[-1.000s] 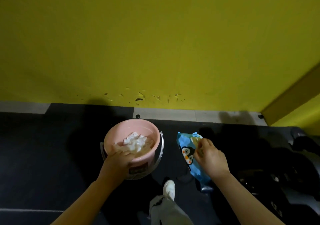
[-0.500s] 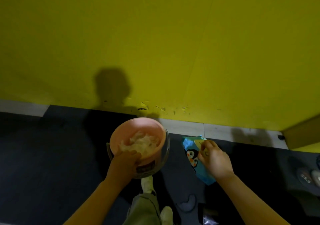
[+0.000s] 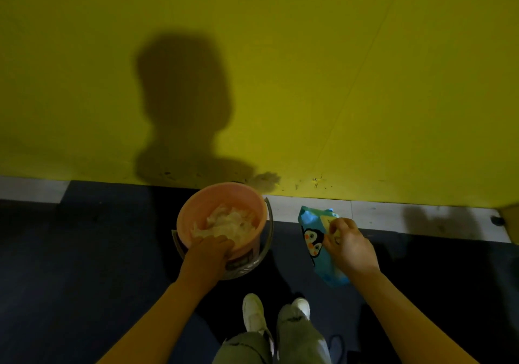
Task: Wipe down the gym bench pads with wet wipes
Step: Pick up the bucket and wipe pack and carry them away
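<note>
- Hands carry the kit, one item each; no bench pad shows anywhere in the frame, so the wiping itself is not in hand here.
- Left hand (image 3: 209,252), lower centre, is closed over the near rim of the pink bucket (image 3: 222,223), fingers curled inside against the crumpled wipes (image 3: 226,222) that fill it.
- Right hand (image 3: 346,247), right of centre, is closed on the blue pack (image 3: 313,238), thumb and fingertips pinched at its upper end near a yellow patch, perhaps the flap; I cannot tell whether it is lifted.
- Judged step: fetching or shifting supplies, either before a fresh wipe is drawn or while spent ones are binned.
- Next move likely calls for freeing one hand: set the bucket on the floor (image 3: 84,251), hold the pack steady, peel the flap and draw one sheet without dragging out a string of them.
- Wall (image 3: 337,83) fills the upper frame and meets the floor just behind the bucket, so there is little room forward.
- Pale strip (image 3: 309,206) runs along the wall foot, behind the pack.
- Shoes (image 3: 254,311) stand at bottom centre, directly below the bucket; lowering it straight down would crowd them.
- Dark floor at lower left looks open, the best place to put things down.
- Lower right is too dark to judge.
</note>
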